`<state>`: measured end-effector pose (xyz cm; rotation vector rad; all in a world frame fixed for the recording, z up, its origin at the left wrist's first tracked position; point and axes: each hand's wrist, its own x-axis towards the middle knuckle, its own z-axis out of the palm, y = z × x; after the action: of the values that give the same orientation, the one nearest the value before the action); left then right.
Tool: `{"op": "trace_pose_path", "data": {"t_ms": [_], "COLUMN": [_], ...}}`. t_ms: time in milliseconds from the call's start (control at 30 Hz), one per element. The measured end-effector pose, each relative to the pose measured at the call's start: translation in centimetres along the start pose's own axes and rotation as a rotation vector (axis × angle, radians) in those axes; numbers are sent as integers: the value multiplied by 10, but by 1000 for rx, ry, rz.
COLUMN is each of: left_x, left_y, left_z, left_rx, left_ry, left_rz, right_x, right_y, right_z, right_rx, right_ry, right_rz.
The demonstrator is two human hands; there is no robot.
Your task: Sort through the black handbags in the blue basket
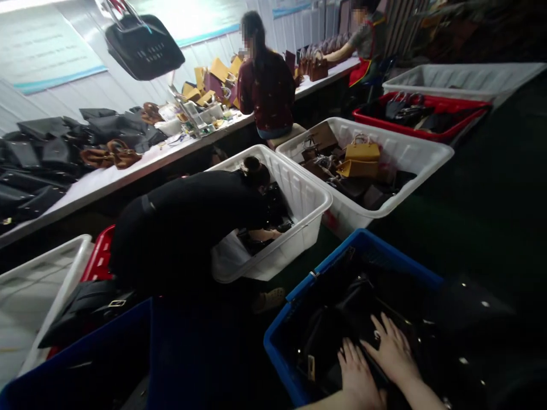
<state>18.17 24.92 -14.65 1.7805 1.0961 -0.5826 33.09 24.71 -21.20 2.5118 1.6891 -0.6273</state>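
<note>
Both my hands lie inside a blue plastic bin (363, 238) at the bottom right, which is filled with black leather bags (337, 319). My left hand (356, 376) rests flat on a black bag, fingers stretched forward. Just to its right, my right hand (391, 348) presses on the same dark pile with its fingers spread. Neither hand closes around anything. The bags are dark and hard to tell apart; small metal fittings glint on them.
A person in black (188, 222) bends into a white bin (314, 193) just ahead. Another white bin (410, 145) holds yellow and brown bags. Behind it stand a red bin (465, 117) and a further white bin. A long table (123, 173) carries black bags; two people sit there.
</note>
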Motion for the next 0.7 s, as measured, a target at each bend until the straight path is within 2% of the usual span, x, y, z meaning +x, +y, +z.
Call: {"op": "trace_pose_path", "data": {"t_ms": [67,133,167,267,367,433,467,500,533,633,700], "left_x": [-22,-46,-57,-83,-103,-113,-117,-121,-125,-151,-185], "left_y": [7,10,11,17,24,25,25,24,24,31,46], "left_z": [1,-4,-8,-27,-48,-60,-67,-74,-82,-110,-127], "left_rx": [77,175,227,311,336,341,335,325,315,275,204], "left_ry": [0,24,54,140,305,356,373,388,399,459,550], "left_rz": [53,100,115,105,23,-15,-28,-50,-64,-134,-146], "right_x": [-4,-9,-12,-23,-51,-84,-105,-129,-156,-244,-304], "right_y": [-16,-28,-32,-37,-28,-13,-3,8,20,57,82], "right_z": [-36,-74,-92,-144,-202,-247,-270,-293,-315,-362,-373], "right_rx": [120,285,325,466,698,893,1189,1397,1504,1559,1503], "right_ry": [-90,-181,-177,-68,101,259,396,473,523,690,785], "right_rz": [11,107,141,220,265,320,326,341,376,485,488]}}
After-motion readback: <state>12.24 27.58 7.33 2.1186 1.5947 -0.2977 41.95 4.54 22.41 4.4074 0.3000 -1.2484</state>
